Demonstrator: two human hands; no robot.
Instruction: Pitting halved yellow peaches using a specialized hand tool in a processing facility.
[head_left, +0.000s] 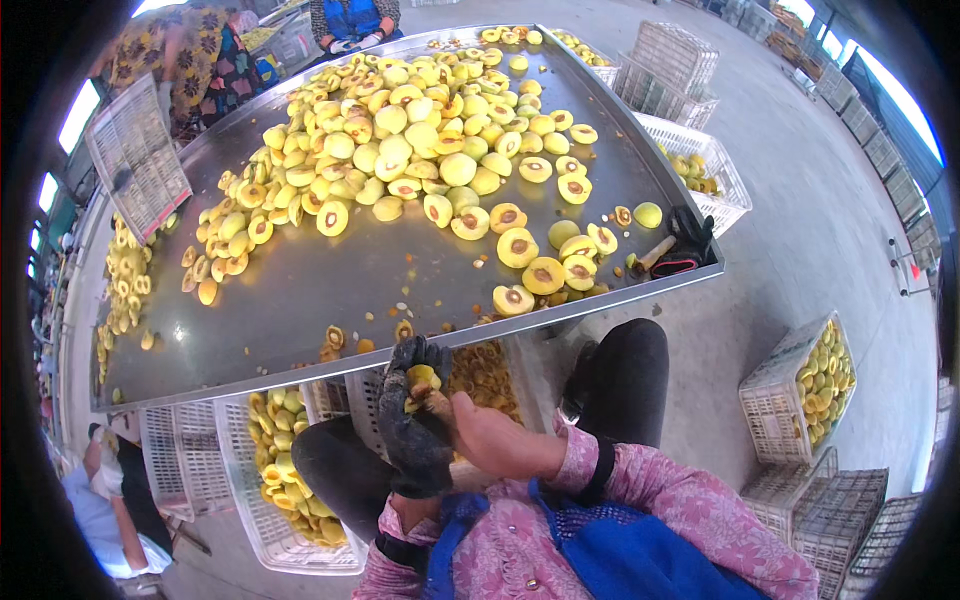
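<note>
My left hand (415, 420), in a dark work glove, is closed around a halved yellow fruit (422, 377) just off the near edge of the metal table (337, 277). My bare right hand (491, 435) meets it from the right, its fingers around what looks like a wooden handle (437, 407); the tool's tip is hidden at the fruit. Halved yellow fruits (397, 142), many with brown pits, lie heaped on the table beyond. Closer to me on the table are loose halves (544, 275) and small pit pieces. Beneath my hands, a container holds brown-orange scraps (487, 371).
A black glove (686, 240) and a wooden-handled tool (655, 253) lie at the table's right corner. A white crate of fruit (300, 555) stands by my left leg; another crate (772, 420) is at right. Co-workers (358, 22) sit around the table.
</note>
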